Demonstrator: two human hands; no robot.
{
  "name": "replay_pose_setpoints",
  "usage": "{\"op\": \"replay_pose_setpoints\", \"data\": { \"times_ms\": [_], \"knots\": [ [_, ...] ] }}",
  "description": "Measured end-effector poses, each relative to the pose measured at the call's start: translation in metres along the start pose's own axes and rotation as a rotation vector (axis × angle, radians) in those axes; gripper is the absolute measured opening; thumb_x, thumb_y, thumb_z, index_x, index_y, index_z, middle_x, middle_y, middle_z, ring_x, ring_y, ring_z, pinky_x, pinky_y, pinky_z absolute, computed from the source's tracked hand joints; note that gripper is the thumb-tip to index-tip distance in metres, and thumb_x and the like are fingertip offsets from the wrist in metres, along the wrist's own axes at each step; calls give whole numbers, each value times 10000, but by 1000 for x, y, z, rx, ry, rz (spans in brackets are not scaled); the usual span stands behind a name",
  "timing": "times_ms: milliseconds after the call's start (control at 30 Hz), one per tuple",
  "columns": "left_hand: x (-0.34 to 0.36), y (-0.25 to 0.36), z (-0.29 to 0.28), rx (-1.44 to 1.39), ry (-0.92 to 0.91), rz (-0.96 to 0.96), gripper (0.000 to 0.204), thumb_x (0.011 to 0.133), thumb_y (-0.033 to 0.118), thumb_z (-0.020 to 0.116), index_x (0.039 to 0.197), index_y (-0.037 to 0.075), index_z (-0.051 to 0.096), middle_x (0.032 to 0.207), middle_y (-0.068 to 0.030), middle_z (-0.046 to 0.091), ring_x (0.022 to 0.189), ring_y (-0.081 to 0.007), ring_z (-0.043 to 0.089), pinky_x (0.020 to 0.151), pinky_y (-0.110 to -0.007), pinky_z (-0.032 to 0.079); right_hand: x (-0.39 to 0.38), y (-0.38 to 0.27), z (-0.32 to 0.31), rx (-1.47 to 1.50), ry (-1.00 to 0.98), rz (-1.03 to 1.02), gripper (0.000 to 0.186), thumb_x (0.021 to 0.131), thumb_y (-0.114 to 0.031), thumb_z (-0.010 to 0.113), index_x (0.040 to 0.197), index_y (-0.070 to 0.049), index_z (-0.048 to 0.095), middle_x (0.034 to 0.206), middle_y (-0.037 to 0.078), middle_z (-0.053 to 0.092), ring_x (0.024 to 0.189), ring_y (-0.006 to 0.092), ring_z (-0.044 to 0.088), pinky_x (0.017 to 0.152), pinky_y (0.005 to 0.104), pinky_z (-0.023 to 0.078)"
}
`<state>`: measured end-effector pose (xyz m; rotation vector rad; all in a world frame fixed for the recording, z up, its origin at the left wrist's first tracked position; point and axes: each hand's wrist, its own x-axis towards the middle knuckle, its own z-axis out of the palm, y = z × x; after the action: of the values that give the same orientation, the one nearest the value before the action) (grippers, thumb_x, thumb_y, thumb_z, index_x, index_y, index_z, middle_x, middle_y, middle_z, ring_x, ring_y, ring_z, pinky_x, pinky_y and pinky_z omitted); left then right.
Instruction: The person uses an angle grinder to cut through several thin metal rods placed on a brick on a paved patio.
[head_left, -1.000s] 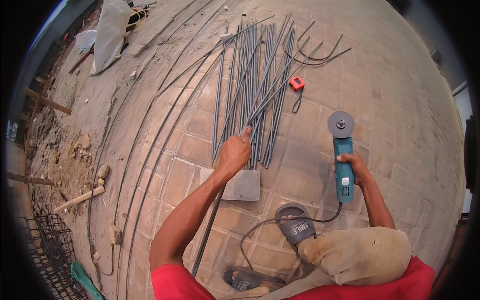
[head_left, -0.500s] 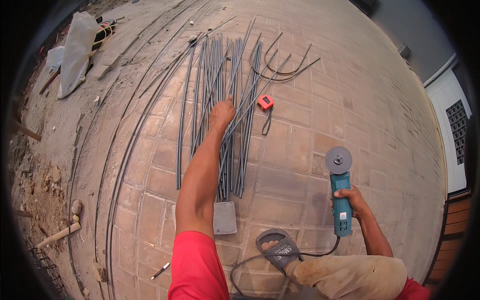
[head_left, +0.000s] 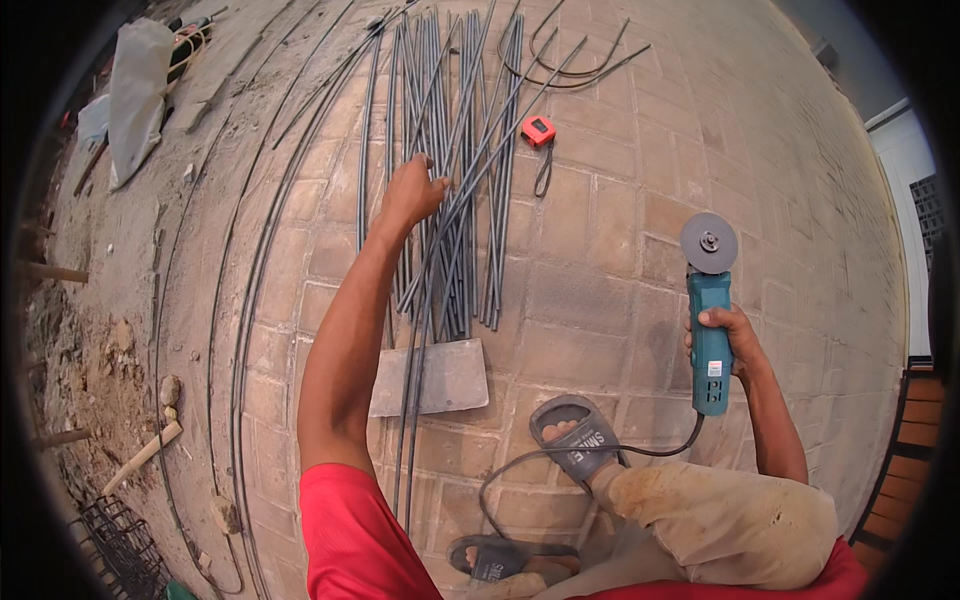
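Observation:
A bundle of long, thin grey steel rods [head_left: 465, 270] lies on the brick paving ahead of me, several crossing at a slant. My left hand [head_left: 414, 192] reaches into its left side, fingers curled round steel rods, with the fingertips partly hidden. Two rods run toward me across a flat grey block [head_left: 455, 378], past the inside of my left forearm. At the right, my right hand [head_left: 728, 335] is closed round the body of a teal angle grinder [head_left: 711, 300], held upright with its grey disc [head_left: 709, 243] at the far end. Its black cord hangs toward my feet.
A red tape measure [head_left: 538, 130] lies right of the rods, near bent rods [head_left: 570, 72]. Long bars [head_left: 262, 270] run along the left paving edge beside dirt. The grinder cord [head_left: 640, 452] crosses my sandalled foot [head_left: 575, 432]. A white sack [head_left: 138, 95] stands far left.
My left hand has drawn back toward me and slightly left. Two rods now show across the block. My view has tilted down, bringing my other sandal into sight; the right hand keeps its grip.

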<state>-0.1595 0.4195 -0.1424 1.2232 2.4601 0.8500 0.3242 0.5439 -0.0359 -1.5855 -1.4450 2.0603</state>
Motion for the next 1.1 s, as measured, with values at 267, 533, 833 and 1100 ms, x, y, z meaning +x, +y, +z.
{"op": "replay_pose_setpoints", "data": {
  "times_ms": [267, 533, 833, 1100],
  "knots": [
    [-14, 35, 80, 596, 131, 416, 200, 860, 125, 579, 1007, 17, 662, 1003, -173, 636, 950, -305, 610, 816, -395, 492, -16, 21, -10, 23, 10, -2, 414, 708, -235, 734, 986, 38, 596, 803, 148, 662, 633, 241, 679, 575, 405, 597],
    [13, 40, 127, 877, 182, 11, 308, 924, 192, 527, 1070, -28, 686, 1071, -139, 636, 1011, -261, 569, 797, -333, 457, -45, 38, -47, 91, 42, 36, 471, 690, -191, 729, 1063, 31, 546, 854, 150, 655, 670, 263, 690, 578, 435, 605],
    [34, 53, 126, 760, 86, -81, 304, 956, 235, 519, 1096, 33, 698, 1088, -138, 660, 1008, -271, 640, 723, -394, 549, -64, 51, -74, 119, 148, 31, 466, 692, -186, 723, 1047, 61, 549, 848, 166, 652, 675, 280, 695, 599, 449, 611],
    [18, 59, 102, 440, 37, 64, 379, 947, 258, 526, 1044, -85, 655, 991, -294, 660, 944, -397, 696, 696, -445, 588, -61, 53, -76, 107, 91, 18, 454, 699, -195, 724, 1034, 60, 556, 841, 167, 652, 672, 278, 696, 589, 439, 607]
  ]
}}
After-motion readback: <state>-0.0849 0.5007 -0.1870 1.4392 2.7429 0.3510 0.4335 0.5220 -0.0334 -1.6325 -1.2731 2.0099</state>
